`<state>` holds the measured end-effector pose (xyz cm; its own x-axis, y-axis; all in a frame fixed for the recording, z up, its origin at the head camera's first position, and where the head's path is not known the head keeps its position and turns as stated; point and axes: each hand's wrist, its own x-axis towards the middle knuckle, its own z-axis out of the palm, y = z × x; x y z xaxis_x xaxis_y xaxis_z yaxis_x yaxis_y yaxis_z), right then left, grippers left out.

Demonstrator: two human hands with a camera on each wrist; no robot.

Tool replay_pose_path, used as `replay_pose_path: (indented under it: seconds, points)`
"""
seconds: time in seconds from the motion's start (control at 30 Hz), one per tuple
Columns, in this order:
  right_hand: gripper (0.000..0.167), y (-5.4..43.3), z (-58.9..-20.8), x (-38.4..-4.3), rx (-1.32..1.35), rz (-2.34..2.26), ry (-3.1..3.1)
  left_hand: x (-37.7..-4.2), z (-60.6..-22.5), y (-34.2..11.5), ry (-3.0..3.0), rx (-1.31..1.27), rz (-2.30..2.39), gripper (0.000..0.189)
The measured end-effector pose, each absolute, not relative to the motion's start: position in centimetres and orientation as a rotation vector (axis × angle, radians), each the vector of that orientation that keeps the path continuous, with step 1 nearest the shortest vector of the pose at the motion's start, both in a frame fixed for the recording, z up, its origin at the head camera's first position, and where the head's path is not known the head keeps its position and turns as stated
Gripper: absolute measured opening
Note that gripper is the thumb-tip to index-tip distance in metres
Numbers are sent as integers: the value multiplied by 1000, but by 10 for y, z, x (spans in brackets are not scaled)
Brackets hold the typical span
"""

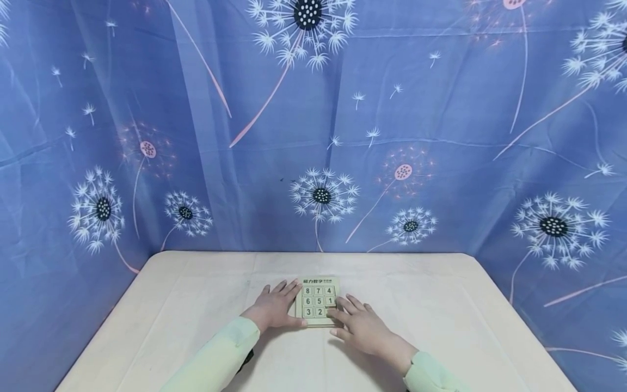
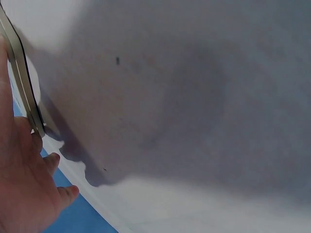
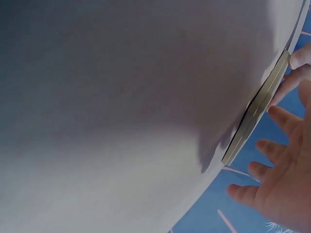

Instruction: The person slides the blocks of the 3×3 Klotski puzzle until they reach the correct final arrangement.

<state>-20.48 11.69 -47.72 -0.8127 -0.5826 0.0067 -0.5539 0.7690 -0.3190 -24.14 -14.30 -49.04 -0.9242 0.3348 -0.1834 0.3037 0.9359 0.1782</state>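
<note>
A square sliding number puzzle [image 1: 317, 322] lies flat on the table, with Chinese lettering along its far edge. Its rows read 8 7 4, then 6 5 1, then 3 2, with the lower right corner partly covered by a fingertip. My left hand [image 1: 275, 308] holds the puzzle at its left side, thumb at the near left corner and fingers spread along the far left edge. Over the right side reaches my right hand [image 1: 363, 326], fingers spread and a fingertip at the lower right slot. In the right wrist view the puzzle's side [image 3: 255, 114] shows beside the fingers.
A pale table [image 1: 206, 283] with rounded far corners bears the puzzle. Blue cloth [image 1: 274, 218] printed with dandelions hangs behind it and along both sides. Light green sleeves [image 1: 220, 354] cover the forearms.
</note>
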Motion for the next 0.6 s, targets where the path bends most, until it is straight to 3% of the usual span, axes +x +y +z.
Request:
replay_pose_path:
  seconds: [0.6]
  points:
    - [55, 112, -480, -205, -1018, -384, 2871, -241, -488, -142, 2878, 469, 209, 101]
